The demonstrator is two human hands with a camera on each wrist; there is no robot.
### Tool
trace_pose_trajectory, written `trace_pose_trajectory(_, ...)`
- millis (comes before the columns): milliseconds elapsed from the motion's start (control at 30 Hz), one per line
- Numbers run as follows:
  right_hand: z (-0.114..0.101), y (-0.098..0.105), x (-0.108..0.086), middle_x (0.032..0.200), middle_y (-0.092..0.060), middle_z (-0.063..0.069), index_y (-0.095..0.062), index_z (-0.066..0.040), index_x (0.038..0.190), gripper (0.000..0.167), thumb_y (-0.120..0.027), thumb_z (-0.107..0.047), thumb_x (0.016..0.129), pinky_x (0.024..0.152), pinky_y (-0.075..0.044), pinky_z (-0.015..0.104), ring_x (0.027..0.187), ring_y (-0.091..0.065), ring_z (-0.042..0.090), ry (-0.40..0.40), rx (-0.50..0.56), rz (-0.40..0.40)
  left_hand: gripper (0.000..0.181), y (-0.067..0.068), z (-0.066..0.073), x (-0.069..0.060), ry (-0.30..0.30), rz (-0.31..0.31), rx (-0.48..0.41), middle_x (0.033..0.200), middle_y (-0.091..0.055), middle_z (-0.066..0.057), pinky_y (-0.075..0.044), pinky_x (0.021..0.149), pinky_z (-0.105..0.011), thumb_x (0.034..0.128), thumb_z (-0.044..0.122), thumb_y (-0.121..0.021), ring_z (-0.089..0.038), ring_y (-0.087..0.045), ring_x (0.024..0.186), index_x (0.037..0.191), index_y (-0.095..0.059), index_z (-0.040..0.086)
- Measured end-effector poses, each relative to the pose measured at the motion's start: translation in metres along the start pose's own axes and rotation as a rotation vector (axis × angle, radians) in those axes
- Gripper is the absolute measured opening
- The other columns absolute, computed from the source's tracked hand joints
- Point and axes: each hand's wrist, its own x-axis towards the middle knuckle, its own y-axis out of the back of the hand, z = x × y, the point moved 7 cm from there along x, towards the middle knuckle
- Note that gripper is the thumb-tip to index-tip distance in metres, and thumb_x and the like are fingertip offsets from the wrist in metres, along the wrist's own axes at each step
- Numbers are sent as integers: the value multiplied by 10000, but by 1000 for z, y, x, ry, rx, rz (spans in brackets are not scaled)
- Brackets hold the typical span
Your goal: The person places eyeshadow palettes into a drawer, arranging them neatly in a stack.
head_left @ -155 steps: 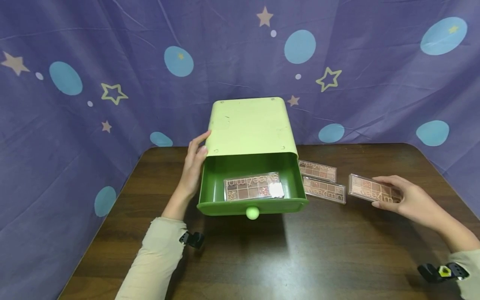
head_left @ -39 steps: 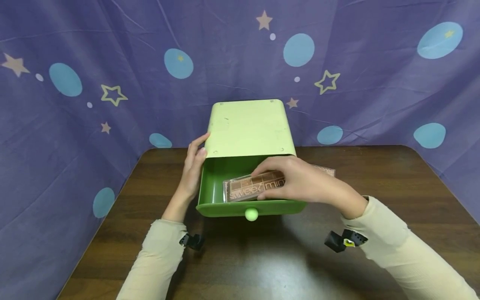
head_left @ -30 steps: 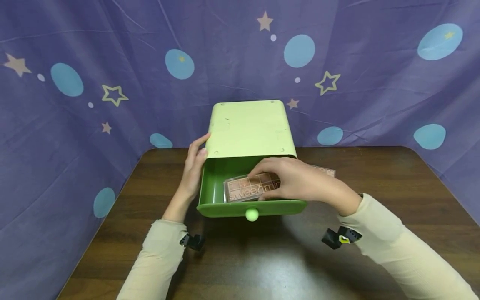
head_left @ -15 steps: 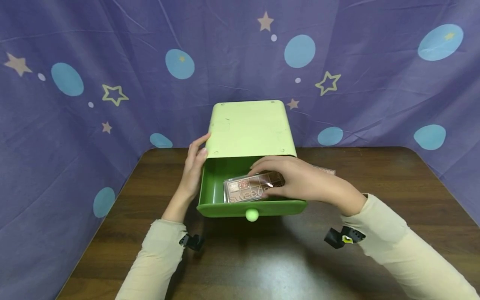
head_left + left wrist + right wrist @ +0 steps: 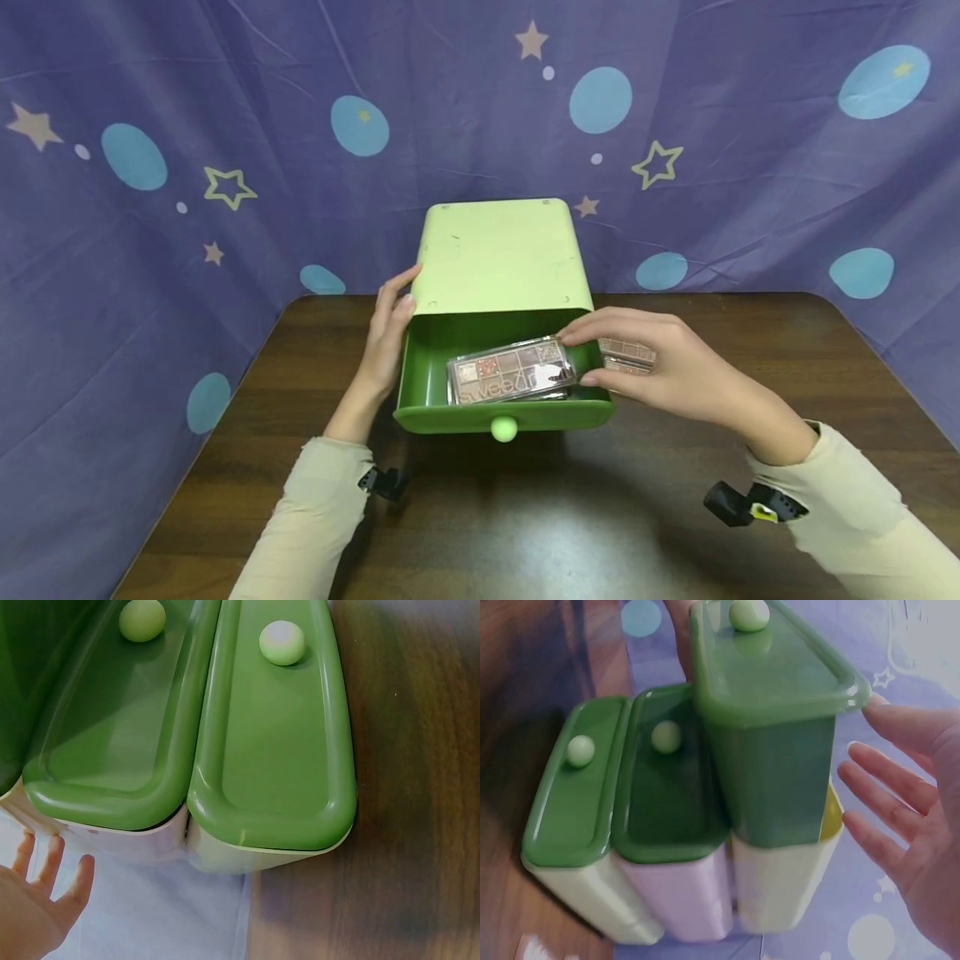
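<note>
A drawer unit with a pale green top (image 5: 501, 254) stands on the table, its top green drawer (image 5: 442, 418) pulled out. Inside lies an eyeshadow palette (image 5: 510, 373) marked "sweet mint", on top of another palette whose edge barely shows. My left hand (image 5: 386, 337) rests against the unit's left side, fingers extended. At the drawer's right side is my right hand (image 5: 671, 362), thumb and fingers spread around the palette's right end without gripping it. The right wrist view shows the right hand (image 5: 919, 806) beside the pulled-out drawer, holding nothing.
Two more palettes (image 5: 628, 350) lie on the table right of the unit, partly hidden by the right hand. Below the top drawer are two closed drawers (image 5: 574, 784) with round knobs. A purple curtain (image 5: 480, 100) hangs behind the wooden table (image 5: 465, 533).
My right hand brought a palette from the table on the right into the drawer, laid it over the first one, let go and drew back rightward. The left hand stayed put.
</note>
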Motion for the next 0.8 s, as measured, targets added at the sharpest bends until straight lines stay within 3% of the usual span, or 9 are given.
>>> trace_pose_trajectory(233, 12, 21, -29, 1144, -699, 95, -705, -36, 1164, 560, -821, 129, 642, 976, -447, 240, 1121, -617, 124, 16, -33, 105, 576, 0, 1, 0, -2, 6, -2, 1435, -355, -77, -423, 936, -309, 957, 276, -420, -200, -478, 1151, 1486, -407, 48)
trace_pose_trajectory(633, 58, 37, -81, 1072, -706, 109, -722, -17, 1085, 545, -798, 229, 605, 945, -436, 191, 1074, -613, 55, -202, -115, 238, 575, 0, 2, 0, -32, 17, 25, 1481, -349, -103, -306, 1070, -366, 955, 267, -421, -228, -377, 1302, 1479, -414, 32)
trace_pose_trajectory(800, 76, 36, -102, 1087, -700, 85, -722, -49, 1112, 510, -807, 176, 663, 911, -435, 148, 1065, -604, 16, -304, -144, 245, 568, 0, 2, 0, -22, 13, 8, 1484, -344, -93, -344, 1040, -354, 956, 256, -418, -233, -403, 1270, 1477, -412, 31)
